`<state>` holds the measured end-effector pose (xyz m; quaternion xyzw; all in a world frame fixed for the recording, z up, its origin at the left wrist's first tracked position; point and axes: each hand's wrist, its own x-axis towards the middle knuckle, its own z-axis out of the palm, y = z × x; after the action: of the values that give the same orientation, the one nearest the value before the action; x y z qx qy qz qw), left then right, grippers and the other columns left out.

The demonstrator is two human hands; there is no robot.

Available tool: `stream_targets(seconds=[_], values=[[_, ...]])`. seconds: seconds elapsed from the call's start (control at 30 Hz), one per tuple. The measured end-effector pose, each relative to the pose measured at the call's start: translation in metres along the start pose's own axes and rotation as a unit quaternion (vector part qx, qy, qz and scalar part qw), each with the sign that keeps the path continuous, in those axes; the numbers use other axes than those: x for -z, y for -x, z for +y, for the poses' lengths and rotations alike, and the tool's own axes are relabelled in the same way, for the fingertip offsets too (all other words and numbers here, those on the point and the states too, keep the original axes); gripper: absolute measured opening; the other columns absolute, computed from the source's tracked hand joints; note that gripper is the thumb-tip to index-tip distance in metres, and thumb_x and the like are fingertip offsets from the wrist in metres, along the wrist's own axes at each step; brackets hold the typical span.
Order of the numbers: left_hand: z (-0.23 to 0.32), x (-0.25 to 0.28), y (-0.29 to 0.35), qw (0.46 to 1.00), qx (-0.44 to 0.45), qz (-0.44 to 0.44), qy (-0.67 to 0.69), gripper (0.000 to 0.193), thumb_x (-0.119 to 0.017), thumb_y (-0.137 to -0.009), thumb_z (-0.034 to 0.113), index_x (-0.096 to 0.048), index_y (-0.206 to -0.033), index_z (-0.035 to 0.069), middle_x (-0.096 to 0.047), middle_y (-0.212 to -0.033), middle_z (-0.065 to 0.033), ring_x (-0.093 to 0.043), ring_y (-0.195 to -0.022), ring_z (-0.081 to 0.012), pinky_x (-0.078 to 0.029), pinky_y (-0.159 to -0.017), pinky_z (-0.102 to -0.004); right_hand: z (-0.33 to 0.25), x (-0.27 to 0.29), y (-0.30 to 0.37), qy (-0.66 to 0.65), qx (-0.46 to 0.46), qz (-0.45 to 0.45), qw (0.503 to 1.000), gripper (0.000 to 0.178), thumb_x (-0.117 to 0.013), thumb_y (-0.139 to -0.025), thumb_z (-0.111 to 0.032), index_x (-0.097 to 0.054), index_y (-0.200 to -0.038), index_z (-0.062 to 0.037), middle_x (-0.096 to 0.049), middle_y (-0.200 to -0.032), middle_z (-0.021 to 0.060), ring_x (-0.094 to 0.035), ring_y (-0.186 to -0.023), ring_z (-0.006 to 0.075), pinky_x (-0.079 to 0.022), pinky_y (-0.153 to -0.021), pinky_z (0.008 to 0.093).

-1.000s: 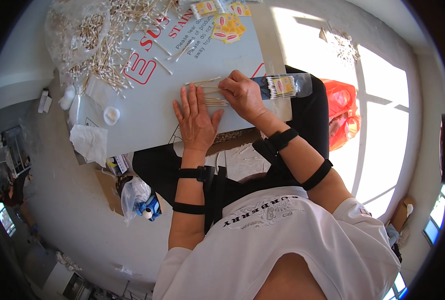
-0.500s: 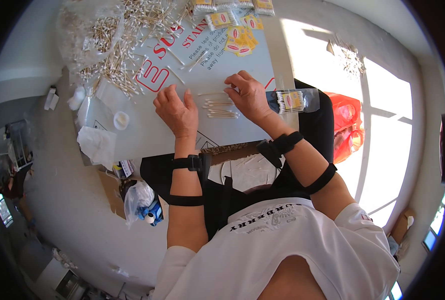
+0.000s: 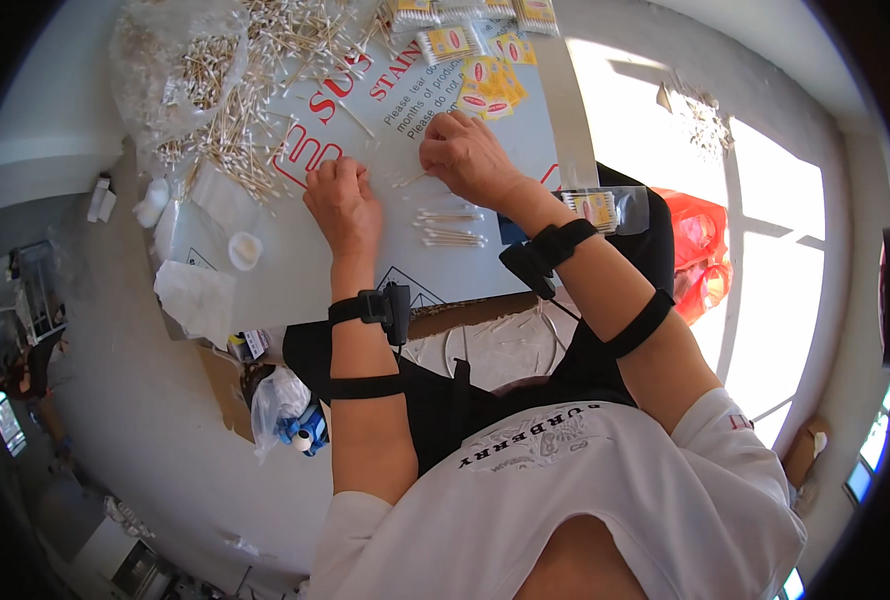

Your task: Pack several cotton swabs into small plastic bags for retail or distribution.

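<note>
Several cotton swabs lie side by side in a small row on the grey sheet-covered table. Beyond this row is my right hand, its fingers closed in a pinch. From under its fingertips a cotton swab sticks out to the left. My left hand rests just left of the row, fingers curled together; whatever they hold, if anything, is hidden. A large loose pile of cotton swabs spreads over the far left, partly in a clear plastic bag.
Yellow cards and filled swab packs lie at the far right. Another clear pack sits at the right edge, near my forearm. A small round white container and white tissue are at left. A red bag stands right.
My right hand has moved left and away from me, off the swab row, and now pinches a swab. My left hand's fingers have curled in, with the hand shifted slightly left.
</note>
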<state>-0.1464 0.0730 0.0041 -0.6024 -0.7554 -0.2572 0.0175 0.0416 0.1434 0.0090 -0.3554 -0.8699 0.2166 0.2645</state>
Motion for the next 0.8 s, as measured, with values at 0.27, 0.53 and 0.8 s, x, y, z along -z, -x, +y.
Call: stream_targets(seconds=[0.27, 0.53, 0.8], values=[[0.045, 0.01, 0.015, 0.967, -0.205, -0.113, 0.103, 0.015, -0.068, -0.079, 0.009, -0.063, -0.093, 0.006, -0.057, -0.106, -0.0053, -0.05, -0.11, -0.0265, -0.038, -0.094, -0.0435, -0.019, 0.013, 0.066, -0.112, -0.11, 0.13, 0.979, 0.012, -0.067, -0.076, 0.0, -0.064, -0.087, -0.0045, -0.06, -0.103, 0.0078, -0.056, -0.099, 0.0241, -0.045, -0.088, 0.0347], [0.07, 0.022, 0.105, 0.954, -0.178, -0.241, 0.014, 0.08, -0.066, -0.086, 0.041, -0.031, -0.148, 0.004, -0.023, -0.158, -0.0142, -0.018, -0.148, -0.0287, -0.013, -0.12, -0.0492, -0.051, 0.007, 0.127, -0.292, -0.22, 0.224, 0.903, 0.027, -0.047, -0.099, -0.007, -0.054, -0.124, 0.0016, -0.045, -0.14, 0.013, -0.044, -0.13, 0.0227, -0.033, -0.109, 0.0322], [0.056, 0.016, 0.076, 0.968, -0.104, -0.114, 0.197, 0.067, -0.054, -0.096, 0.037, -0.029, -0.148, 0.002, -0.024, -0.156, -0.0191, -0.02, -0.146, -0.0331, -0.019, -0.118, -0.0478, -0.053, -0.018, 0.107, -0.384, -0.216, 0.298, 0.847, 0.033, -0.046, -0.101, -0.009, -0.05, -0.132, 0.0004, -0.042, -0.145, 0.016, -0.04, -0.135, 0.0267, -0.031, -0.111, 0.0348]])
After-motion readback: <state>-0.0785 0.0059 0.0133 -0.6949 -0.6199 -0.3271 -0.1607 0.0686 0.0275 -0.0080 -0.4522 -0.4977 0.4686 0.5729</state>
